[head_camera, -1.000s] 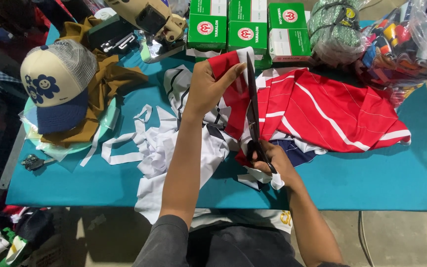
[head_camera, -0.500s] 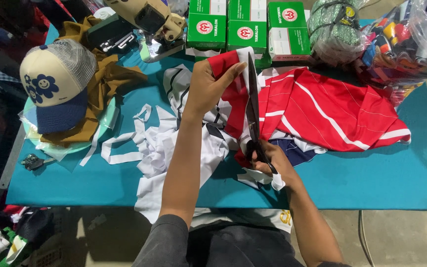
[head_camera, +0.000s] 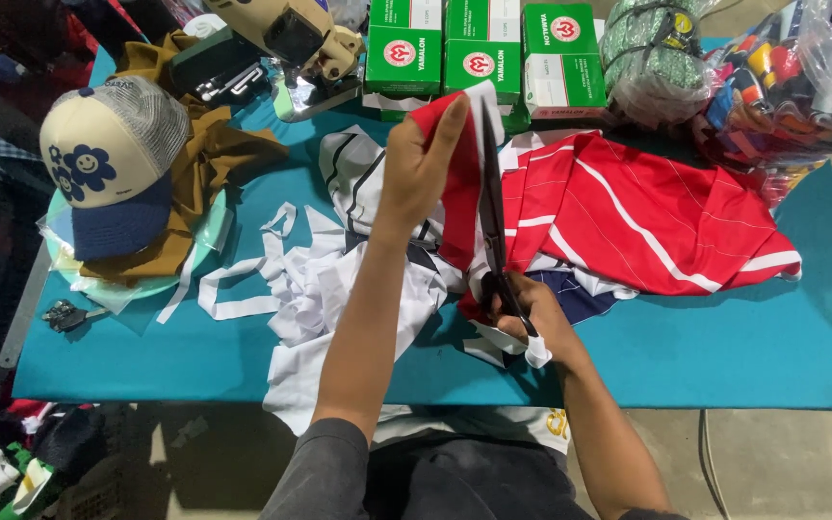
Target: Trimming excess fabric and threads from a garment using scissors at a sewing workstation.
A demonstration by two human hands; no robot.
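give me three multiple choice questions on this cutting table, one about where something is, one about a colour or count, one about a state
1. Where does the cap lie?
A. at the left of the table, on brown cloth
B. on the red cloth
C. on the green boxes

2. What colour is the cloth held up by the left hand?
A. yellow
B. red with white
C. black

3. How are the scissors in the right hand placed?
A. lying flat on the blue table cover
B. hanging off the table edge
C. blades pointing away from the person, along the edge of the held cloth

Answers: 1 A, the cap rests on the brown cloth at the left. 2 B, the raised piece is red with a white edge. 3 C, the dark blades run up beside the raised cloth.
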